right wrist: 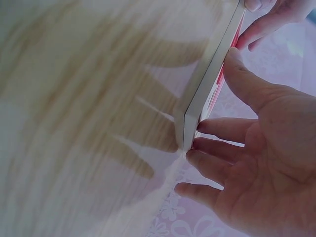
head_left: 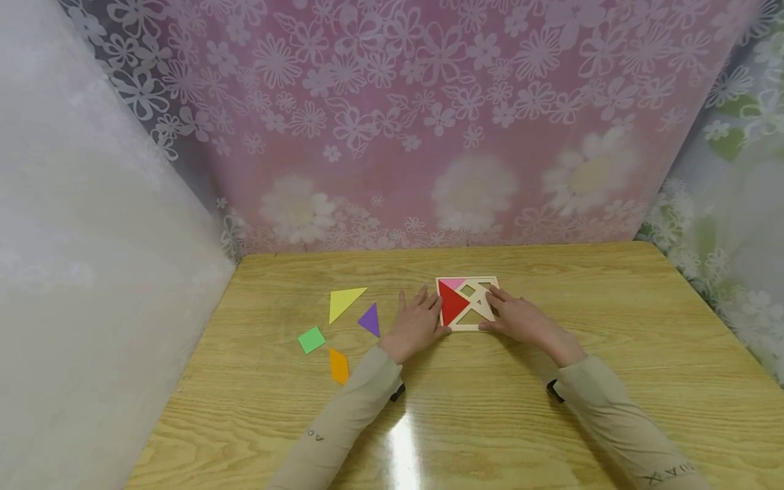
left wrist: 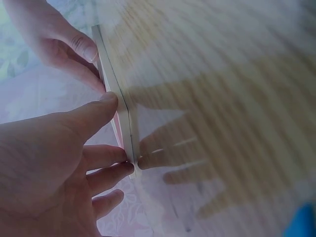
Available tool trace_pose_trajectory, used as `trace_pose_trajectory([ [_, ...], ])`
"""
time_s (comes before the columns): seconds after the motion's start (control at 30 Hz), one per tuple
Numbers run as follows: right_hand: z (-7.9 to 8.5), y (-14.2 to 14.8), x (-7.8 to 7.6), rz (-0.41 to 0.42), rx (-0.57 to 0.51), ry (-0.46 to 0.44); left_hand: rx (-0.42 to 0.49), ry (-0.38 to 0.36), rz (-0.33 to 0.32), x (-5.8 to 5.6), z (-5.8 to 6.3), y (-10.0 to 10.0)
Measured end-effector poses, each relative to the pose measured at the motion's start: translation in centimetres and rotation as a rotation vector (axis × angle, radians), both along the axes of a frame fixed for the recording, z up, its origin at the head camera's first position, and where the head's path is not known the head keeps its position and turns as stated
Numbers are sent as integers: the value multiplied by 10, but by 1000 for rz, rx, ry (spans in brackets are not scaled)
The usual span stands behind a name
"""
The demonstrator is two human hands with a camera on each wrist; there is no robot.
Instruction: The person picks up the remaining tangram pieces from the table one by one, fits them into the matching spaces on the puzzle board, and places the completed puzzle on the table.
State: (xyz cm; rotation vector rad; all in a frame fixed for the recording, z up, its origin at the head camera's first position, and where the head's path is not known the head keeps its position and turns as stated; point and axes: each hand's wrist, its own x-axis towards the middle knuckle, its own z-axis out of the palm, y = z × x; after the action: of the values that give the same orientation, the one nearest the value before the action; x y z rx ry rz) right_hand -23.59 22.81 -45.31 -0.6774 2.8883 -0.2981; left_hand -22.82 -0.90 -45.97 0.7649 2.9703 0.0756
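In the head view, the puzzle board (head_left: 468, 328) lies on the counter (head_left: 245, 422) between the left hand (head_left: 416, 325) and right hand (head_left: 520, 320), a yellow triangle (head_left: 343, 301) well left. The left wrist view shows spread fingers touching the board's edge; in the right wrist view, the right hand's spread fingers touch it too.

Apparent room between board (head_left: 467, 328) and curtain (head_left: 382, 173).

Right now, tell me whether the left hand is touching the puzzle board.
Touching. The left wrist view shows the left hand with its thumb against the puzzle board's edge.
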Motion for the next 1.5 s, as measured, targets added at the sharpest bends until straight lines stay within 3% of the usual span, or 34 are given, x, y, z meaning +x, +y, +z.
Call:
trace_pose_trajectory([
  [0.27,0,-4,3,-4,-35,-21,15,9,-7,2,-4,-6],
  [0.57,-1,-6,5,18,-23,-12,18,-17,4,8,1,-11],
  [1.13,1,-11,11,45,-26,-12,-5,7,-1,14,4,-19],
  [1.5,0,-14,15,51,-42,-11,31,5,-12,19,2,-25],
])
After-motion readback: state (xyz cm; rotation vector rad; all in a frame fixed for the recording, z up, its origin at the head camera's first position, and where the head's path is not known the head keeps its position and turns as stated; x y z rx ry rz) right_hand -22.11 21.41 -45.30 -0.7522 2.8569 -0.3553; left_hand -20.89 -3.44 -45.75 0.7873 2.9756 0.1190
